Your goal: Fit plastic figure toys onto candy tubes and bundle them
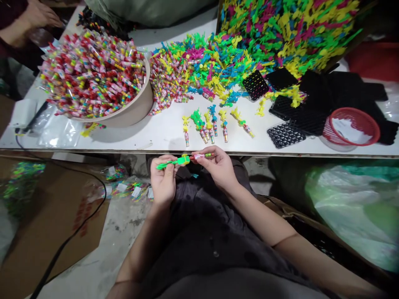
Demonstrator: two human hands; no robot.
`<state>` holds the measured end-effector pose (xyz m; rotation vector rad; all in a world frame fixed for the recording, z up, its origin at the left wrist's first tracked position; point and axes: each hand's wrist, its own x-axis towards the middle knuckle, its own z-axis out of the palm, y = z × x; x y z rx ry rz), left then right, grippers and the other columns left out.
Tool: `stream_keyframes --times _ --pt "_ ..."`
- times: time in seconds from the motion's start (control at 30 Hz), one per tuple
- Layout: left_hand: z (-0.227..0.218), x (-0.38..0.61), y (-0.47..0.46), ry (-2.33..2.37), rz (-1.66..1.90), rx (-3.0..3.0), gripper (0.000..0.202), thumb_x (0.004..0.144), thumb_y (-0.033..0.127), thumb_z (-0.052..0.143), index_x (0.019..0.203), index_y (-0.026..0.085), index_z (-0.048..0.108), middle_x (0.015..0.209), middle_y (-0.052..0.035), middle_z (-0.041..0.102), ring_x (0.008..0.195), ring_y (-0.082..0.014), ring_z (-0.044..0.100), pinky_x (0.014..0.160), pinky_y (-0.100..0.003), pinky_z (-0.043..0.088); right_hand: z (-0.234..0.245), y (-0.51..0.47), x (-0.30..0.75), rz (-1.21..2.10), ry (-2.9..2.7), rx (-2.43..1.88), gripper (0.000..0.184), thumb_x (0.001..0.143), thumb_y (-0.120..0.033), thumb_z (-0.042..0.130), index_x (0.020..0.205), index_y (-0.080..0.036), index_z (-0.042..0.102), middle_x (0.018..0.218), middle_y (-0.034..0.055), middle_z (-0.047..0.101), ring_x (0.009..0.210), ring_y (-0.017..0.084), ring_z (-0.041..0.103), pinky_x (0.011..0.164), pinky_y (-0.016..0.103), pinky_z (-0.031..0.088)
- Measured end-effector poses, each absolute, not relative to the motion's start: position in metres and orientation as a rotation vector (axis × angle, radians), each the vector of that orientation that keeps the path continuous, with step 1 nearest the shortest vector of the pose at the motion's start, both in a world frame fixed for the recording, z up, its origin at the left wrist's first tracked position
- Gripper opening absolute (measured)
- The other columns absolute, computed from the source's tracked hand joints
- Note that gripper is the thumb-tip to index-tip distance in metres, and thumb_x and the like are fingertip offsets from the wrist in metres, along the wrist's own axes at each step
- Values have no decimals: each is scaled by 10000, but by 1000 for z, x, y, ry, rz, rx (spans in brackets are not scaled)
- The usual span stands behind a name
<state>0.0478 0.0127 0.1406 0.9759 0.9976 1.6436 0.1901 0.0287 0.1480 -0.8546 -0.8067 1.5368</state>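
Note:
My left hand (pixel 163 179) is closed on a green plastic toy piece (pixel 173 162) with a yellow end, held just below the table's front edge. My right hand (pixel 217 165) pinches a small clear candy tube (pixel 203 156) whose tip meets the yellow end of the toy. Both hands hover over my lap. On the white table (pixel 162 133) just above them lies a row of several assembled toy-and-candy-tube pieces (pixel 212 122) in yellow, green and blue.
A round tub (pixel 131 112) heaped with wrapped candy tubes stands at left. A pile of colourful plastic toys (pixel 218 62) fills the back. Black grid trays (pixel 285 133) and a red basket (pixel 352 126) sit at right. Another person's hand (pixel 37 16) shows at top left. Cardboard and bags lie on the floor.

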Motion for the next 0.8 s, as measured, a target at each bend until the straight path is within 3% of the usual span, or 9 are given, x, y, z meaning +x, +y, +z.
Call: stream_keyframes --times 0.27,0.53,0.8 --pt "141 37 20 1172 1525 1261 241 635 241 725 813 180 576 911 -29 564 841 -136 561 797 -273 449 144 33 189 1639 -632 -881 254 641 -328 740 772 -195 567 667 -20 685 621 129 658 632 262 547" --pt "144 48 22 1053 1490 1003 302 642 198 724 866 208 523 823 13 598 764 -89 578 731 -209 455 145 30 183 1631 -609 -926 251 628 -349 742 716 -196 564 640 -31 660 585 117 638 624 256 534" --pt "156 51 22 964 1441 745 304 640 199 725 855 219 510 804 28 561 692 -73 549 684 -212 479 149 25 183 1483 -756 -1086 250 585 -319 768 698 -196 581 660 -29 649 597 104 615 591 218 492"
